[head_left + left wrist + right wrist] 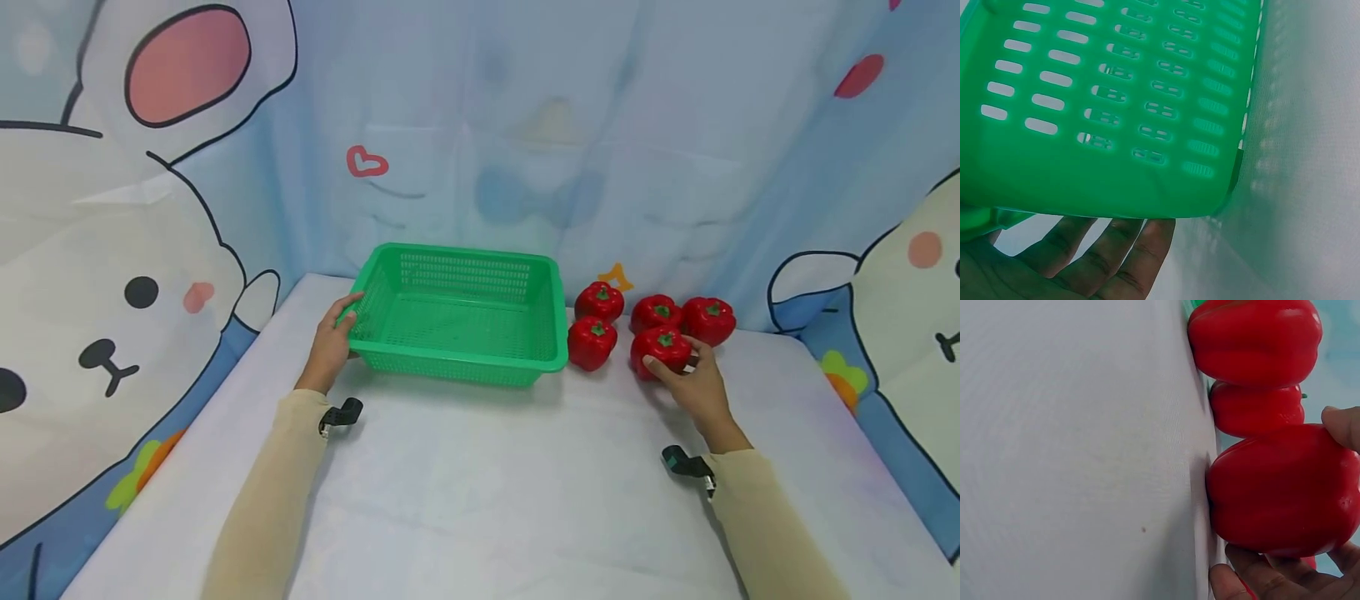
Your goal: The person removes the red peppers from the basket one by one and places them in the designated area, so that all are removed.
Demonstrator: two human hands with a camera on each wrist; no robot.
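A green plastic basket (453, 360) with slotted walls stands on the white table, with nothing inside it. My left hand (327, 352) grips its left rim near the front corner; the left wrist view shows several fingers (1141, 256) against the basket's end. To the basket's right, my right hand (701, 390) holds the front red bell pepper (660, 353), thumb on one side and fingers on the other. In the right wrist view this bell pepper (1285, 490) sits low, at the table surface. Whether it is lifted at all I cannot tell.
Several more red bell peppers stand nearby: one (592, 344) close against the basket's right side, one (599, 302) behind it, and two (656, 312) (709, 322) behind the held one. A blue cartoon-print curtain (465, 125) hangs along the table's back edge.
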